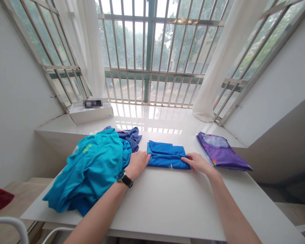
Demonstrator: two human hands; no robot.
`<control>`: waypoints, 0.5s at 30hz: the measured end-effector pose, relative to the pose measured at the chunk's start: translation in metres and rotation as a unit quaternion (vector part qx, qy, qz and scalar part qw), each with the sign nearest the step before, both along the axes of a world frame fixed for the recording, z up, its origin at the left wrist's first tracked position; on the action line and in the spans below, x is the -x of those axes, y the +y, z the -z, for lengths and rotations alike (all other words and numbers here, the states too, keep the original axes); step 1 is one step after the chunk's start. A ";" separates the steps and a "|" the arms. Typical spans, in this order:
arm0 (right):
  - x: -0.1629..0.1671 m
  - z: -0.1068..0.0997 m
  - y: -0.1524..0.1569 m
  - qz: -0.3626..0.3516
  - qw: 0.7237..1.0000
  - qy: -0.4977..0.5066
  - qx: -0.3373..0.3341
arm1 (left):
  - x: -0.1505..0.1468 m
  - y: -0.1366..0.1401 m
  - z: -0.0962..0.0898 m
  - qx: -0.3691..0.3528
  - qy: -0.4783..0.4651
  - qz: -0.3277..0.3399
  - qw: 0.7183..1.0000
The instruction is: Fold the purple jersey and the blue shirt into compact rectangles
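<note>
A blue garment, folded into a flat rectangle, lies in the middle of the white table. My left hand, with a watch on the wrist, is closed at its left edge, thumb resting on the cloth. At the right edge, my right hand pinches the fabric between thumb and fingers. The fingertips under the cloth are hidden. Left of my left hand is a loose heap with a teal shirt on top and a dark blue garment behind it.
To the right lies a folded purple garment. A white box stands on the windowsill at the back left. White curtains hang before the barred window. The white table has its front edge near me, beside a white curved rail.
</note>
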State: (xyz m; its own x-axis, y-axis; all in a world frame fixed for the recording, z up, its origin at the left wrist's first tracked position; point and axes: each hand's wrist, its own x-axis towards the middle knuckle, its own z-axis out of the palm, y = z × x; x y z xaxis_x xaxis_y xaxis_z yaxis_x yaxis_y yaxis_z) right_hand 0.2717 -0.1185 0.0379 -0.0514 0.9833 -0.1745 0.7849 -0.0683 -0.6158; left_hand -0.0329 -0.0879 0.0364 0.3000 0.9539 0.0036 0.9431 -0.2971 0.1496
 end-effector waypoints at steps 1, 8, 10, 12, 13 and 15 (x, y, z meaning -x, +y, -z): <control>0.000 -0.001 -0.001 0.001 1.000 -0.006 0.002 | 0.000 -0.001 -0.001 0.003 0.000 0.000 1.000; 0.001 -0.006 -0.002 0.008 0.998 -0.055 0.013 | -0.003 -0.001 -0.001 -0.003 0.036 0.006 0.999; 0.000 -0.005 -0.002 0.007 0.998 -0.065 0.018 | -0.004 -0.001 0.001 -0.007 0.043 0.005 0.999; -0.002 -0.003 -0.001 0.005 0.997 -0.067 0.023 | -0.005 0.000 0.002 -0.009 0.046 0.003 0.999; -0.002 -0.002 0.000 0.004 0.998 -0.066 0.024 | -0.005 0.000 0.003 -0.008 0.046 0.001 0.999; -0.003 0.001 0.001 0.005 0.998 -0.064 0.025 | -0.004 -0.001 0.003 -0.008 0.040 0.001 0.999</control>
